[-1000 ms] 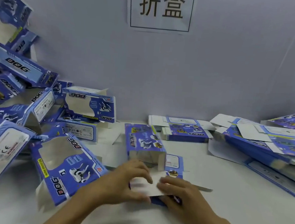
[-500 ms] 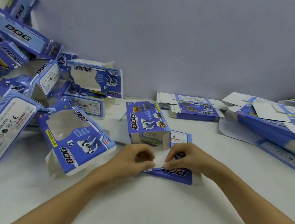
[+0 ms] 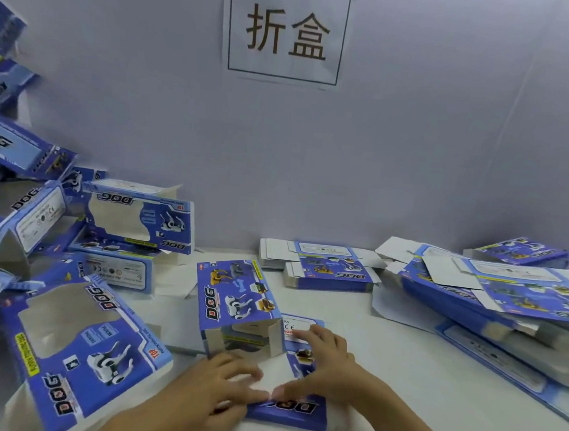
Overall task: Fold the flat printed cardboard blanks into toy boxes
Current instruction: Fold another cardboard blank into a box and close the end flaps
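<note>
1. Near the front of the white surface (image 3: 430, 417), a half-folded box (image 3: 240, 311) is worked on by the left hand (image 3: 213, 384) and the right hand (image 3: 325, 366).
2. The white flap (image 3: 272, 376) is pressed flat under straight, spread fingers (image 3: 245, 371); nothing is pinched.
3. The crease should likely be rubbed hard, so it stays sharp.
4. The box's open end is seen, and it looks empty.
5. Further back, flat blanks (image 3: 323, 267) are stacked, and folded boxes (image 3: 92, 346) are piled at the left.
</note>
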